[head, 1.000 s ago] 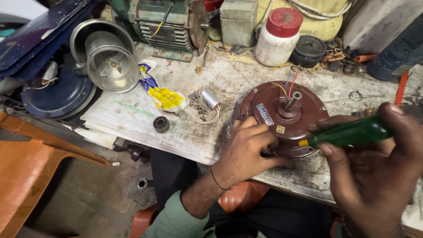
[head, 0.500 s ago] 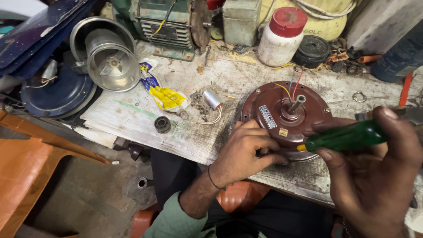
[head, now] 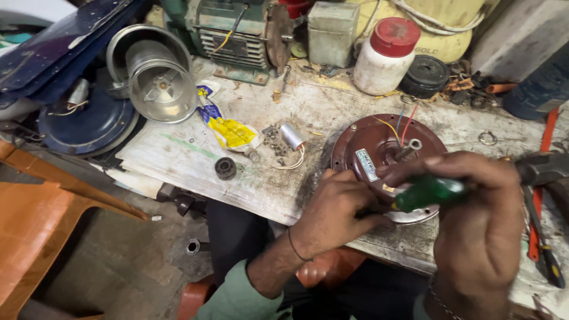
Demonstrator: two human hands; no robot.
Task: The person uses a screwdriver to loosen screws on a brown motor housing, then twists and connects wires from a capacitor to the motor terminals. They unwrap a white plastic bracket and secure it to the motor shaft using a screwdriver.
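- Here, one round brown motor housing (head: 379, 151) lies flat on the worn workbench (head: 195, 157), right of centre near its near edge, with a short shaft and three thin wires, yellow, blue and red, rising from its middle.
- A small pale rectangular label sits on the housing's left half.
- The left hand (head: 335, 216) rests curled against the housing's near-left rim, fingers bent onto it.
- The right hand (head: 477, 228) is closed around one green-handled screwdriver (head: 430, 192), its tip hidden behind the left hand.
- Left of the housing lie one small silver capacitor (head: 291, 136), one black ring-shaped part (head: 225, 168) and one crumpled yellow-and-blue packet (head: 228, 127).
- At the far edge stand one white jar with a red lid (head: 385, 56), one grey box (head: 333, 32) and one green electric motor (head: 234, 35).
- Far left sit one shiny metal cone-shaped housing (head: 155, 77) and a dark blue round cover (head: 89, 124).
- An orange plastic chair (head: 41, 219) stands near left over a dusty concrete floor.
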